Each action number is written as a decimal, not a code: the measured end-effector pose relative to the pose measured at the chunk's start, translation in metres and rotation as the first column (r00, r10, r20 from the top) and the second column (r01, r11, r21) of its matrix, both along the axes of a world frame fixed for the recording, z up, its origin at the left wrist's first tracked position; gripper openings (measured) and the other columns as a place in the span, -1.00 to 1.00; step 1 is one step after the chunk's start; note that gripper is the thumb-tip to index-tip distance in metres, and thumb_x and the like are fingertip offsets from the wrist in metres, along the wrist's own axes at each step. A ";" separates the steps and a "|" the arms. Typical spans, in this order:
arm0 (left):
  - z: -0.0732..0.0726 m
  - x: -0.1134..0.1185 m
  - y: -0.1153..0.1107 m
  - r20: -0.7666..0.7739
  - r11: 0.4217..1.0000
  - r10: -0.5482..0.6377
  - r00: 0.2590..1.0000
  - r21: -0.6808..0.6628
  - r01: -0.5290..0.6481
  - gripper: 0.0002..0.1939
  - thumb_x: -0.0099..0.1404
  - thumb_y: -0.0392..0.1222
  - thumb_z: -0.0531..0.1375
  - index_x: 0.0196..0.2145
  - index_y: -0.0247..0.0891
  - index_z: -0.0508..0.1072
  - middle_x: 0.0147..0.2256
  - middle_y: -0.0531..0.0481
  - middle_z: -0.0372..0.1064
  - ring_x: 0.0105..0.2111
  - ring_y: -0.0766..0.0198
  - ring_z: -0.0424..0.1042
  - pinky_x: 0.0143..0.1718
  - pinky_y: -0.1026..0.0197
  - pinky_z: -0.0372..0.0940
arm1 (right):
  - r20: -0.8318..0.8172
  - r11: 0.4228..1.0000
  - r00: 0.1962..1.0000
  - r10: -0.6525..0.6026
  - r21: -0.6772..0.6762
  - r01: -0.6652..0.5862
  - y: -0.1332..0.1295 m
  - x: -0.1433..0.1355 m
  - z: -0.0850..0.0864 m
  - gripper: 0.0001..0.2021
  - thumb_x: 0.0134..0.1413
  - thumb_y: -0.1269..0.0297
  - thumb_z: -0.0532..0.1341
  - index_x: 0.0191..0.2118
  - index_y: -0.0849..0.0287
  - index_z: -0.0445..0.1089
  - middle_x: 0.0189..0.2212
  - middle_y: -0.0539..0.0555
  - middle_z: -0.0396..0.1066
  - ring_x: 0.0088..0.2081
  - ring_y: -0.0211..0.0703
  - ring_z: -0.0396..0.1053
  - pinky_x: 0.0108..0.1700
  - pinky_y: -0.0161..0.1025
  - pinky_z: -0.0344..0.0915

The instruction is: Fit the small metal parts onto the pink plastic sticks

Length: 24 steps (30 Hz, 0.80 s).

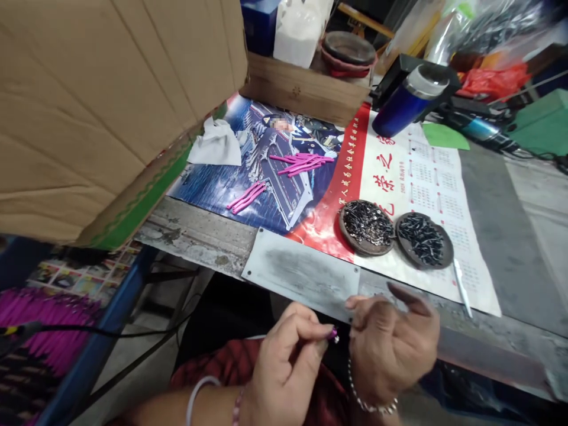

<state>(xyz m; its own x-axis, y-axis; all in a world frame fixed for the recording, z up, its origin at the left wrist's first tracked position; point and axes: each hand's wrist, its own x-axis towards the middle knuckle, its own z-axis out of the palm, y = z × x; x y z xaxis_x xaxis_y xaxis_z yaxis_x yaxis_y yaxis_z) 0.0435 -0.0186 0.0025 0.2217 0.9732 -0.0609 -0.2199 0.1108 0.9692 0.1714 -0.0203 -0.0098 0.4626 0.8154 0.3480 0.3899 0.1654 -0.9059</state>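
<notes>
My left hand (295, 349) pinches a magenta piece (332, 333) with a small shiny metal bit at its end, in front of the table edge. Close by on the right is my right hand (390, 340), its thumb and fingertips curled together near that piece; whatever they hold is hidden. Beyond the hands lies a pale metal plate (302, 269) with a dark smudge. One round dish (366, 245) holds small shiny metal parts, and a second dish (421, 263) beside it holds dark pins. Magenta sticks lie in two groups, a larger pile (302, 163) and a smaller one (247, 197).
A big cardboard box (110, 106) stands at the left. A white pen-like tool (462, 287) lies right of the dishes. Behind are a blue tumbler (403, 106), a white cloth (216, 145) and a green sheet (445, 136). More magenta sticks (48, 325) fill a lower-left container.
</notes>
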 end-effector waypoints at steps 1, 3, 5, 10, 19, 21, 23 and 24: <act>0.000 -0.001 0.001 0.004 1.000 0.009 1.000 0.003 -0.009 -0.89 0.46 -0.30 0.13 -0.22 -0.16 0.43 -0.33 0.04 0.26 -0.35 0.34 0.34 -0.29 0.33 0.29 | 0.015 0.999 1.000 -0.024 0.040 0.023 -0.001 -0.005 -0.001 -0.91 0.30 0.23 0.23 -0.16 0.10 0.35 -0.59 -0.04 0.29 -0.48 -0.07 0.43 -0.34 -0.08 0.40; 0.001 -0.002 0.002 0.022 1.000 0.024 0.999 0.017 -0.025 -0.89 0.46 -0.29 0.12 -0.19 -0.16 0.44 -0.31 0.04 0.28 -0.32 0.33 0.37 -0.25 0.31 0.32 | 0.024 0.994 0.999 0.024 0.104 -0.026 -0.003 -0.016 -0.005 -0.82 0.29 0.25 0.24 -0.03 0.06 0.31 -0.54 -0.04 0.34 -0.47 -0.07 0.43 -0.31 -0.07 0.43; 0.001 -0.003 0.003 0.026 0.999 0.029 0.999 0.025 -0.030 -0.87 0.47 -0.29 0.11 -0.18 -0.15 0.45 -0.30 0.03 0.30 -0.28 0.31 0.41 -0.22 0.30 0.35 | 0.057 0.987 0.994 0.089 0.129 -0.096 -0.003 -0.024 -0.008 -0.80 0.28 0.33 0.23 -0.01 0.02 0.30 -0.55 -0.07 0.34 -0.47 -0.10 0.43 -0.28 -0.08 0.46; 0.000 -0.003 0.005 -0.013 1.000 0.027 1.000 0.007 -0.027 -0.86 0.46 -0.33 0.11 -0.22 -0.17 0.45 -0.27 0.01 0.36 -0.24 0.30 0.46 -0.18 0.31 0.37 | 0.049 0.991 0.991 0.121 -0.054 -0.118 0.005 -0.024 -0.003 -0.86 0.40 0.35 0.08 -0.04 0.13 0.35 -0.44 0.02 0.42 -0.46 -0.19 0.45 -0.40 -0.24 0.41; 0.000 -0.008 0.004 -0.038 1.000 0.010 0.999 0.020 -0.009 -0.84 0.44 -0.36 0.12 -0.20 -0.17 0.47 -0.28 0.02 0.36 -0.26 0.31 0.46 -0.22 0.33 0.37 | -0.022 0.980 0.985 0.171 -0.102 -0.173 0.002 -0.022 -0.002 -0.83 0.43 0.28 0.07 -0.01 0.14 0.36 -0.47 0.01 0.43 -0.51 -0.21 0.44 -0.47 -0.29 0.37; 0.000 -0.009 0.005 -0.047 1.000 0.012 0.999 0.023 -0.011 -0.86 0.43 -0.36 0.13 -0.22 -0.17 0.46 -0.30 0.04 0.34 -0.29 0.33 0.44 -0.25 0.34 0.36 | -0.207 0.952 0.948 0.243 -0.134 -0.274 0.004 -0.023 0.001 -0.78 0.46 0.24 -0.01 0.02 0.15 0.32 -0.60 -0.08 0.30 -0.62 -0.25 0.31 -0.57 -0.33 0.28; 0.001 -0.010 0.008 -0.056 0.999 -0.002 0.998 0.047 0.005 -0.85 0.43 -0.37 0.12 -0.20 -0.17 0.46 -0.29 0.03 0.34 -0.29 0.32 0.44 -0.25 0.33 0.36 | -0.257 0.952 0.929 0.267 -0.079 -0.295 0.007 -0.023 0.004 -0.75 0.39 0.21 0.12 0.09 0.14 0.25 -0.58 -0.08 0.32 -0.61 -0.25 0.31 -0.56 -0.32 0.31; 0.002 -0.012 0.010 -0.069 0.998 -0.018 0.997 0.057 0.022 -0.84 0.43 -0.37 0.11 -0.19 -0.17 0.45 -0.29 0.03 0.35 -0.28 0.31 0.44 -0.24 0.32 0.36 | -0.232 0.958 0.938 0.259 -0.061 -0.280 0.009 -0.021 0.005 -0.67 0.30 0.21 0.23 0.10 0.13 0.23 -0.54 -0.07 0.35 -0.58 -0.24 0.32 -0.52 -0.31 0.33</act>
